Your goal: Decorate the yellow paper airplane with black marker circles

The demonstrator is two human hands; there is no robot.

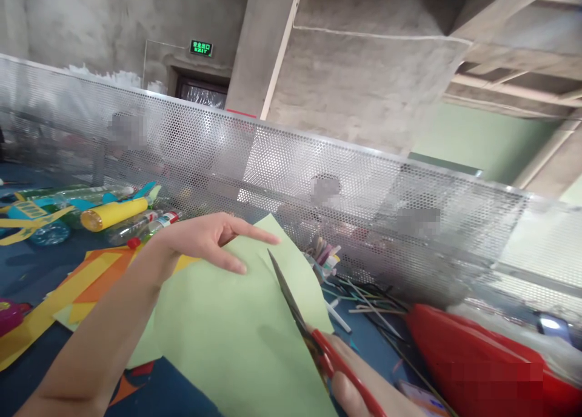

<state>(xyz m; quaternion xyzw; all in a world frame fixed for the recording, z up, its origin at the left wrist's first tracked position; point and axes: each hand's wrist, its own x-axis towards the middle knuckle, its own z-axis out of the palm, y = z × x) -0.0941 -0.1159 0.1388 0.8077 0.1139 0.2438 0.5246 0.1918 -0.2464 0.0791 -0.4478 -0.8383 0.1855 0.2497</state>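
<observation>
A large sheet of light green paper is held up in front of me, with a cut running into it near the scissors. My left hand steadies it at the upper edge, thumb and index finger stretched over its face; the other fingers are hidden. In my right hand are scissors with red handles, the blades pointing up and away across the paper. Part of the lower blade is hidden by the sheet. The right hand is partly cut off by the bottom of the view.
Yellow and orange paper sheets lie at left. Behind them are a yellow-wrapped bottle and several plastic bottles. Pens, thin sticks and a red bag are at right. A perforated metal screen borders the table; blurred people are beyond it.
</observation>
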